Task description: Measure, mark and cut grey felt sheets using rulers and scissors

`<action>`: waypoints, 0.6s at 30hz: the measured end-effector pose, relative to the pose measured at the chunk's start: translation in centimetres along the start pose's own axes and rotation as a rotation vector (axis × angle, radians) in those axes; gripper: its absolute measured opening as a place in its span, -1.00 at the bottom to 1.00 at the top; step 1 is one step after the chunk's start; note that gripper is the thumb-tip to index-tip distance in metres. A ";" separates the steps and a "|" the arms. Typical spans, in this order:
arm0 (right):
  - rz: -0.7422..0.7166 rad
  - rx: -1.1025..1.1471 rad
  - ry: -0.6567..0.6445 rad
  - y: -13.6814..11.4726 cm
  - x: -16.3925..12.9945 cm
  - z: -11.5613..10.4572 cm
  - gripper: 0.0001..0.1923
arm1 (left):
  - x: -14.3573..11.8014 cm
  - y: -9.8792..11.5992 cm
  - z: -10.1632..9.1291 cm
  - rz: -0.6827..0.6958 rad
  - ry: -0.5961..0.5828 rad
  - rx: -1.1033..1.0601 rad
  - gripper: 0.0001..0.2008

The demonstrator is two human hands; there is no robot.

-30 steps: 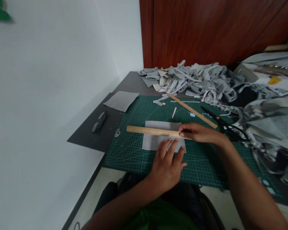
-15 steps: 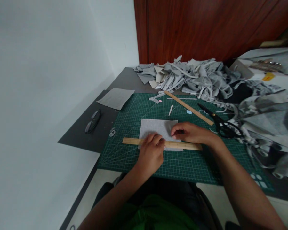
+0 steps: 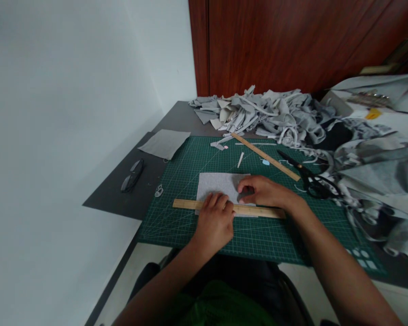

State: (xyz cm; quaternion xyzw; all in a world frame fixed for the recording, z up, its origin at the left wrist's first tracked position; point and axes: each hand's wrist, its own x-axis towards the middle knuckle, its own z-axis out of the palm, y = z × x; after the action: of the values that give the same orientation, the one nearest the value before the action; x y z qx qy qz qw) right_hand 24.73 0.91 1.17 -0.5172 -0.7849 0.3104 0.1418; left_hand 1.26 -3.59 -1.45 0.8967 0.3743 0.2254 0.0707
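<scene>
Left hand [image 3: 215, 222] presses flat on a stiff wooden ruler [image 3: 258, 211] across a soft, light grey felt sheet [image 3: 217, 183] on the green cutting mat [image 3: 187, 222]. Right hand [image 3: 262, 191], fingers curled, pins the felt.

Your felt piece [image 3: 219, 183] is lying on the mat [image 3: 190, 222] under the ruler [image 3: 183, 204], with scissors [image 3: 309, 181] sitting right, glasses [image 3: 132, 175] left, and scraps [image 3: 258, 113] piling up behind.
</scene>
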 end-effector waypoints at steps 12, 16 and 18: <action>0.091 0.018 -0.021 0.0 0.0 0.0 -0.79 | -0.4 0.7 0.4 0.016 -0.017 0.037 -0.89; 0.084 0.011 -0.011 0.0 -0.1 0.1 -0.80 | -0.5 0.9 0.4 0.020 -0.029 0.066 -0.87; 0.077 0.008 -0.008 0.1 -0.1 0.1 -0.80 | -0.5 0.8 0.4 0.033 -0.037 0.069 -0.86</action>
State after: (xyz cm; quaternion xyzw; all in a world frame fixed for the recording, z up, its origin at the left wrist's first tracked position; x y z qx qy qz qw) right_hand 24.78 0.85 1.08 -0.5455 -0.7636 0.3207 0.1286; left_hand 1.63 -4.54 -1.75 0.9086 0.3658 0.1969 0.0432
